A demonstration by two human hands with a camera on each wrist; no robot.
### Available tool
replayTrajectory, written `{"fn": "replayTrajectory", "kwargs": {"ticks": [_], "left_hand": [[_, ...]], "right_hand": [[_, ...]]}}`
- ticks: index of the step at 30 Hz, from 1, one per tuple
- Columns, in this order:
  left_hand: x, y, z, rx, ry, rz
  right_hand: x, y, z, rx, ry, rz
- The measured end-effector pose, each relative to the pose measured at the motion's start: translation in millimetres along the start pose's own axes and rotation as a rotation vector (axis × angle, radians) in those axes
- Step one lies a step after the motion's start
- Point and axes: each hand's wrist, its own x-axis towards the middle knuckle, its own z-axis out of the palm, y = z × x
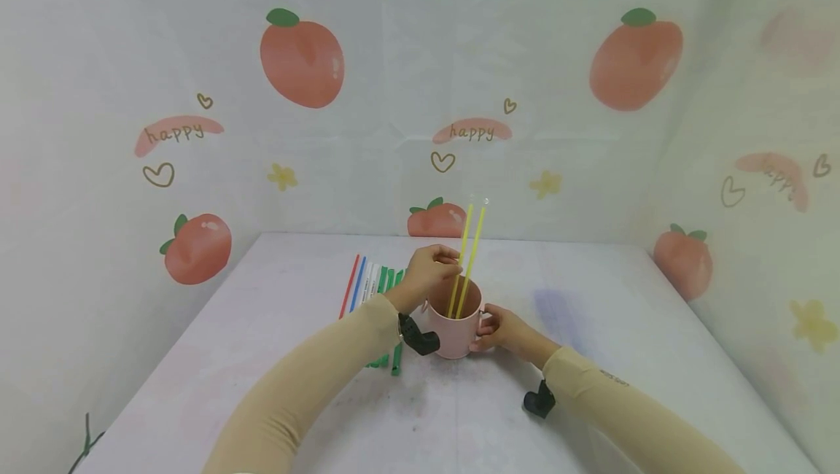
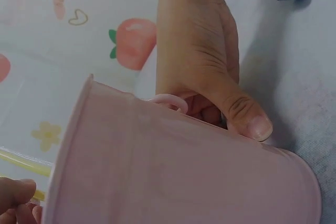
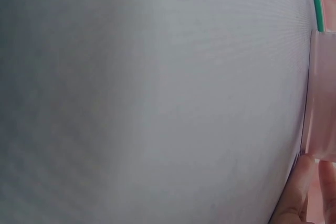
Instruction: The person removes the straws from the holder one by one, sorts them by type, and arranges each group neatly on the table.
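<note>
A pink cup (image 1: 456, 339) with a small loop handle (image 2: 170, 100) on its side stands upright on the table. Two yellow straws (image 1: 474, 241) with clear wrapper ends stick up out of it, leaning right. At the rim, my left hand (image 1: 429, 273) pinches the left straw; its thumb (image 2: 23, 188) shows at the lower left of the left wrist view. My right hand (image 1: 508, 332) grips the cup's right side, thumb (image 2: 257, 127) against the wall and fingers partly hidden by the handle. In the right wrist view, its fingers (image 3: 299, 182) touch the cup's base.
Left of the cup, partly behind my left arm, lies a row of wrapped straws: a red straw (image 1: 349, 286), a blue straw (image 1: 359, 283), white straws (image 1: 370, 281) and several green straws (image 1: 397, 361). A printed cloth (image 1: 380, 58) hangs behind the white table (image 1: 315, 251).
</note>
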Motion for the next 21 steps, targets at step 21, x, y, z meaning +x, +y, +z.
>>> {"fn": "replayTrajectory", "kwargs": {"ticks": [21], "left_hand": [[-6.4,-1.2,-1.9,-0.163,0.022,0.050]], "right_hand": [[-1.9,-2.1,-0.1,0.021,-0.005,-0.010]]}}
